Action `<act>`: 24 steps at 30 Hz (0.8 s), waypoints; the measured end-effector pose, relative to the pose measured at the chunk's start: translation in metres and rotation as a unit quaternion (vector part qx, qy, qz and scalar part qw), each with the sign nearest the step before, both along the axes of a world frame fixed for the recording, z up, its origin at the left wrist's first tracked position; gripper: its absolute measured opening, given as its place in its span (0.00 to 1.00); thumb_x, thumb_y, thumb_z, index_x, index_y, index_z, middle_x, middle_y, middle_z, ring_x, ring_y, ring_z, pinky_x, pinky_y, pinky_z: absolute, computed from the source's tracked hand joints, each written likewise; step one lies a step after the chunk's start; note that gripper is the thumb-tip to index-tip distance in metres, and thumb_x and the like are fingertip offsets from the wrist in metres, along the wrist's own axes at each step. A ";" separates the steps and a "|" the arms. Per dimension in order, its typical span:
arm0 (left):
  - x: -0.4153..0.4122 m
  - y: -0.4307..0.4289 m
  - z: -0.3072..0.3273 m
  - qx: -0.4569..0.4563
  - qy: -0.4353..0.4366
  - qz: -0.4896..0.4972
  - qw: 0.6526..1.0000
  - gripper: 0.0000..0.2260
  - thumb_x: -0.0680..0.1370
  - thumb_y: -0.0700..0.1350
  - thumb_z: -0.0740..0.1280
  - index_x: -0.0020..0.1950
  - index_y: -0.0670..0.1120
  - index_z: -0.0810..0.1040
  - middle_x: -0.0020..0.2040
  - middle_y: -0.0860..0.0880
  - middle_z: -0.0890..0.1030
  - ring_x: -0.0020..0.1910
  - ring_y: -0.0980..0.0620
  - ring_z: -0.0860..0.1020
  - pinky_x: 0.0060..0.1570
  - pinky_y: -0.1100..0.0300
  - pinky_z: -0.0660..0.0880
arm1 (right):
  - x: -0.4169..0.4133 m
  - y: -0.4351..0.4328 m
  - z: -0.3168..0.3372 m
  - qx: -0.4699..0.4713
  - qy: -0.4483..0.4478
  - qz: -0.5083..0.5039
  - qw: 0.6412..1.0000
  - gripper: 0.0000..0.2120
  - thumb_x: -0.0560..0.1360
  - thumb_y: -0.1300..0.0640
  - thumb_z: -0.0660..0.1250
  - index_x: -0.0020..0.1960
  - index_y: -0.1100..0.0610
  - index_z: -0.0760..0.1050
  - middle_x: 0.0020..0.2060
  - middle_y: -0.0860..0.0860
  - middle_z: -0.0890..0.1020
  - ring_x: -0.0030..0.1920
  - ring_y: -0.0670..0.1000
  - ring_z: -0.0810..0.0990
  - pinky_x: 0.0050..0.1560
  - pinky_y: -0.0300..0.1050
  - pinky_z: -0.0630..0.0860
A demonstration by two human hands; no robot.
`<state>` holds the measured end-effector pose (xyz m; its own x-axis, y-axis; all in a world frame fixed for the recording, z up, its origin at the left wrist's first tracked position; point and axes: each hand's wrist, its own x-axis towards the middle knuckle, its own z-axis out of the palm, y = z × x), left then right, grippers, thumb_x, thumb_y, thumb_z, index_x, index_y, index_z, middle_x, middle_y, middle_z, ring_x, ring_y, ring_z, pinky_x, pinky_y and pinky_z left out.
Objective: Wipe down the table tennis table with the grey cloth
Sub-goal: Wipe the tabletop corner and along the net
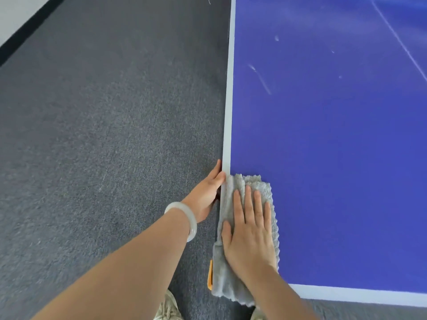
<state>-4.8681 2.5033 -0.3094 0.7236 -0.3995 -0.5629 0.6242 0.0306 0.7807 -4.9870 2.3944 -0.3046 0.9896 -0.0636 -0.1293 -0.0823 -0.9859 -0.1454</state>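
Observation:
The blue table tennis table (335, 139) with white border lines fills the right side of the view, and I stand at its near left corner. The grey cloth (233, 282) lies over that corner and hangs down past the edge. My right hand (250, 229) presses flat on the cloth with straight fingers. My left hand (205, 197), with a pale bangle on the wrist, rests against the table's left side edge beside the cloth, fingers extended along it. White smears (260, 78) mark the blue surface farther up.
Grey carpet (104, 135) covers the floor to the left of the table. A wall with a black skirting runs across the top left corner. An orange tag (209, 276) shows at the cloth's left edge. My shoe (167, 307) is below.

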 end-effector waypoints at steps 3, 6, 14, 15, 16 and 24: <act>0.002 0.001 -0.002 -0.025 0.013 0.029 0.999 0.21 0.85 0.52 0.58 0.78 0.63 0.60 0.73 0.55 0.72 0.67 0.59 0.74 0.68 0.58 0.71 | 0.065 0.003 0.001 0.006 -0.004 -0.030 1.000 0.32 0.80 0.45 0.41 0.81 0.53 0.40 0.81 0.53 0.41 0.80 0.53 0.36 0.79 0.55 0.38; 0.006 0.001 0.001 -0.014 0.015 0.036 0.999 0.21 0.84 0.50 0.60 0.76 0.62 0.63 0.66 0.57 0.77 0.57 0.62 0.79 0.50 0.67 0.79 | 0.104 0.002 0.005 0.001 0.015 -0.028 0.999 0.31 0.80 0.48 0.42 0.81 0.50 0.38 0.80 0.51 0.39 0.79 0.52 0.34 0.78 0.54 0.36; 0.008 0.000 0.006 0.016 0.030 0.009 0.999 0.23 0.85 0.52 0.57 0.78 0.66 0.56 0.76 0.57 0.67 0.73 0.52 0.67 0.75 0.48 0.60 | -0.017 0.004 -0.001 -0.002 -0.031 -0.008 0.999 0.29 0.82 0.48 0.48 0.81 0.55 0.53 0.81 0.53 0.53 0.80 0.55 0.49 0.77 0.58 0.50; 0.008 0.000 0.006 0.017 0.031 0.009 0.999 0.23 0.85 0.52 0.57 0.78 0.67 0.55 0.76 0.58 0.66 0.73 0.53 0.66 0.75 0.49 0.59 | -0.018 0.005 -0.001 -0.003 -0.020 -0.021 1.000 0.29 0.81 0.48 0.47 0.81 0.54 0.52 0.81 0.53 0.52 0.80 0.55 0.49 0.77 0.58 0.50; 0.008 0.000 0.007 0.021 0.030 0.007 0.999 0.23 0.85 0.52 0.57 0.78 0.67 0.55 0.76 0.59 0.66 0.73 0.55 0.66 0.75 0.50 0.59 | -0.013 0.008 -0.001 -0.006 -0.007 -0.038 0.999 0.29 0.81 0.47 0.46 0.81 0.53 0.50 0.81 0.53 0.51 0.81 0.55 0.47 0.77 0.57 0.48; 0.019 -0.006 0.019 0.230 -0.180 0.030 0.956 0.21 0.85 0.43 0.54 0.79 0.48 0.59 0.78 0.47 0.59 0.76 0.52 0.60 0.68 0.76 0.53 | 0.148 0.003 -0.002 0.034 -0.016 -0.137 0.990 0.30 0.81 0.44 0.43 0.81 0.46 0.38 0.80 0.52 0.38 0.79 0.53 0.32 0.77 0.54 0.31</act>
